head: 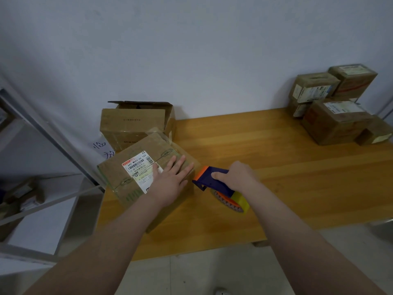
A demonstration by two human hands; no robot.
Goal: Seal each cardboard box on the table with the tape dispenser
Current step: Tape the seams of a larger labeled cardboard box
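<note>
Head view: left hand (172, 179) lies flat, fingers straight, on the labelled box (136, 173) at the worktop's (276, 167) left end. Right hand (236, 175) grips the tape dispenser (214, 184), its front seemingly touching the box's right edge.

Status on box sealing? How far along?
Done, apparently: the stack at far right looks closed. In hand: left hand presses flat on the labelled box while the right hand grips the dispenser at its right edge. Left: the open box behind, flaps up.
</note>
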